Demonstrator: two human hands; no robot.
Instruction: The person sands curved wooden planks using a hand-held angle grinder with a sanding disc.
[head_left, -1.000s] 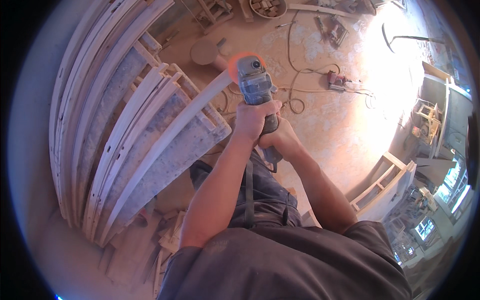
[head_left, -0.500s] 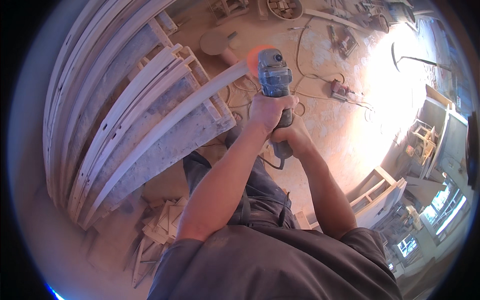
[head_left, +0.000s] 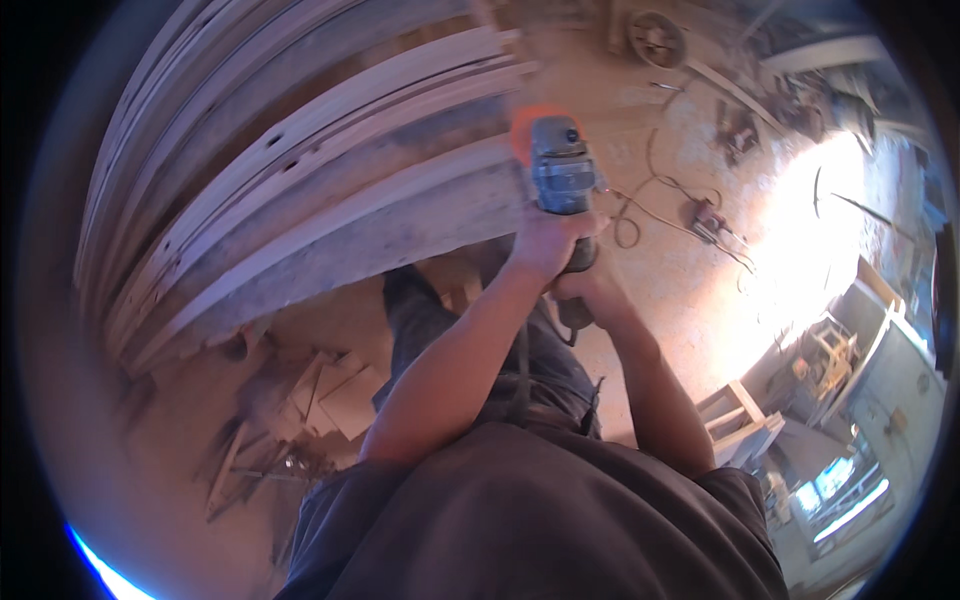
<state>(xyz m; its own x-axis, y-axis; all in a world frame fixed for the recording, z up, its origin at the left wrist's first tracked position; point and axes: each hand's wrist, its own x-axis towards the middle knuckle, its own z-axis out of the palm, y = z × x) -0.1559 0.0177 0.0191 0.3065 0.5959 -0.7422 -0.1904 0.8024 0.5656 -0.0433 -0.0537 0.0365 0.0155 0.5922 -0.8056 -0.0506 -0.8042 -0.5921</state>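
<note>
The step in hand looks like grinding or sanding the end of a long curved wooden piece (head_left: 330,215) with a handheld power grinder (head_left: 562,180). The left hand (head_left: 545,245) wraps the grey body of the tool from above, its fingers closed tight around it. The right hand (head_left: 590,295) sits just below and behind, its fingers curled around the rear grip where the cord leaves. The orange guard at the front of the grinder meets the near end of the curved wood, though the contact point is blurred. The next move likely calls for a steady two-handed hold and a slow pass along the edge, keeping the cord (head_left: 650,215) clear. The wood is pale, dusty and bowed, lying among other curved slats above a dusty floor (head_left: 700,300) strewn with scraps (head_left: 310,400).
</note>
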